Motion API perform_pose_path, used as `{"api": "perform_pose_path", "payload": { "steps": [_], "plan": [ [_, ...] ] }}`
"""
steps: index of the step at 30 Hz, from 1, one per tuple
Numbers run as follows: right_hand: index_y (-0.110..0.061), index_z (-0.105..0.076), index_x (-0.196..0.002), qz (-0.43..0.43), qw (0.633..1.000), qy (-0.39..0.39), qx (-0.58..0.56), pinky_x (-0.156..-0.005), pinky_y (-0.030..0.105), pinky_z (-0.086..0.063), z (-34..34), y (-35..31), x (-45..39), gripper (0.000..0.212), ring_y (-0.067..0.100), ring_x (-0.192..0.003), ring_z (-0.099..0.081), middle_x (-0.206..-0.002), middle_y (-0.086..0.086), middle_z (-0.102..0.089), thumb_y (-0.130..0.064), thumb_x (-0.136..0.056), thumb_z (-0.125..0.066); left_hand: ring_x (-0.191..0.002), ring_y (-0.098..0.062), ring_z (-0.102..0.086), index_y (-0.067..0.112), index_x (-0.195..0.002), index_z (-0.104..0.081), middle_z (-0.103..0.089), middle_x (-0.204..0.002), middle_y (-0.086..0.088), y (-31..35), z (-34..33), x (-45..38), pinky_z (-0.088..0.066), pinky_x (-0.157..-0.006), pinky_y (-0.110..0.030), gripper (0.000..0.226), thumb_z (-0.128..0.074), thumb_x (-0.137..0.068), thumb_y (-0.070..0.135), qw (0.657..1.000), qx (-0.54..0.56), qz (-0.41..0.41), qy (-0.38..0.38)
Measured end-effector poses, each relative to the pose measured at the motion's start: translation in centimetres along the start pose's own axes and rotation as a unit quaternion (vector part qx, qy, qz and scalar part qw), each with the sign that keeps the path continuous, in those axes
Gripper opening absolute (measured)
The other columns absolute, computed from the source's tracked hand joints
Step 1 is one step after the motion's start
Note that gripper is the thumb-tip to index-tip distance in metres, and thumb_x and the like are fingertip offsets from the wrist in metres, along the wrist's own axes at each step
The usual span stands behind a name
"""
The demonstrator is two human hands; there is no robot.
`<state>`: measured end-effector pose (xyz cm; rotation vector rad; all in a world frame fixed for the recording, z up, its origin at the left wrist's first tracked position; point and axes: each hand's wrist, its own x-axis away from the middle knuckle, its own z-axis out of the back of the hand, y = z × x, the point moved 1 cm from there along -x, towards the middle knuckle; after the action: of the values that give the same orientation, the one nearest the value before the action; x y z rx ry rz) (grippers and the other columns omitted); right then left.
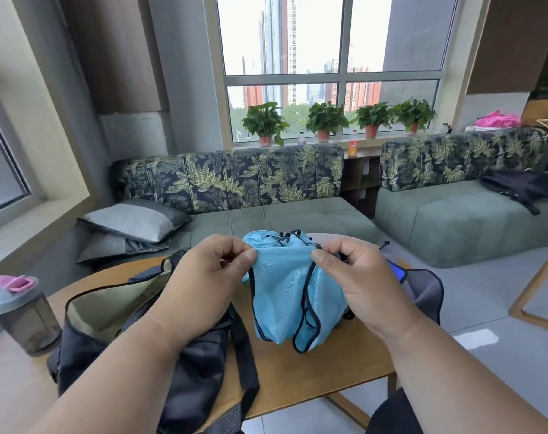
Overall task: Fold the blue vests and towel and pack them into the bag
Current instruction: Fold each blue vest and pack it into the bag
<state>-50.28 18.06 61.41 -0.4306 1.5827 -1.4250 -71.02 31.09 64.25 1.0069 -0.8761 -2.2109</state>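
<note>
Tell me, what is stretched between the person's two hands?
In the head view, a blue vest with dark trim: the left hand and right hand each pinch its top edge, and it hangs over the table.

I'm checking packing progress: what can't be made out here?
- Head view: inside of the bag, mostly hidden by the left hand.
- How many vests: the lifted blue vest covers the blue pile behind it.
- Grey towel: largely behind the right hand.
- Bottle: cut by the left edge.
</note>
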Motion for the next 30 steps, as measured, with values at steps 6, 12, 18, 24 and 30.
{"api": "perform_pose_path", "payload": {
  "steps": [6,12,18,24,30],
  "plan": [
    [-0.023,-0.077,-0.087,0.051,0.998,-0.033,-0.036,-0.093,0.038,-0.048,1.1,-6.3,-2.5,0.013,0.015,-0.09,-0.062,-0.09,0.001,-0.07,-0.035,-0.089,-0.073,-0.083,-0.017,-0.055,0.015,-0.096,-0.056,-0.062,-0.088,0.005,4.9,2.3,-2.2,-0.048,-0.084,-0.04,0.026,-0.048,-0.111,0.035,0.985,0.162,-0.061,0.018],
    [-0.015,-0.064,-0.091,0.037,0.944,-0.12,-0.306,-0.073,0.034,-0.048,1.7,-10.6,-4.1,0.016,0.021,-0.076,-0.056,-0.084,0.007,-0.057,-0.008,-0.082,-0.053,-0.075,-0.018,-0.062,0.019,-0.095,-0.061,-0.07,-0.086,-0.002,8.8,5.0,-2.5,-0.058,-0.072,-0.029,0.021,-0.054,-0.107,0.034,0.88,0.473,-0.004,-0.045],
    [-0.017,-0.061,-0.095,0.012,0.9,-0.172,-0.4,-0.072,0.039,-0.045,0.2,-12.4,-4.0,0.031,0.024,-0.077,-0.055,-0.086,0.007,-0.053,0.002,-0.076,-0.046,-0.065,-0.021,-0.05,0.018,-0.092,-0.063,-0.056,-0.084,-0.01,9.6,4.2,-1.7,-0.047,-0.063,-0.033,0.022,-0.061,-0.102,0.037,0.907,0.405,-0.043,-0.104],
    [-0.012,-0.06,-0.1,0.04,0.899,-0.21,-0.383,-0.072,0.036,-0.055,-1.5,-14.2,-2.3,0.032,0.026,-0.08,-0.07,-0.084,0.011,-0.056,0.008,-0.082,-0.043,-0.088,-0.032,-0.05,0.017,-0.102,-0.071,-0.06,-0.097,-0.016,9.2,2.8,-1.0,-0.043,-0.086,-0.05,0.027,-0.066,-0.097,0.044,0.911,0.399,-0.025,-0.099],
    [-0.013,-0.066,-0.099,0.061,0.932,-0.186,-0.304,-0.067,0.032,-0.043,-1.9,-15.2,-2.0,0.03,0.022,-0.073,-0.053,-0.079,0.008,-0.056,0.002,-0.08,-0.048,-0.083,-0.031,-0.045,0.02,-0.097,-0.065,-0.056,-0.094,-0.016,9.2,2.2,-0.4,-0.04,-0.081,-0.047,0.023,-0.064,-0.099,0.043,0.91,0.398,-0.037,-0.11]
  ]
}}
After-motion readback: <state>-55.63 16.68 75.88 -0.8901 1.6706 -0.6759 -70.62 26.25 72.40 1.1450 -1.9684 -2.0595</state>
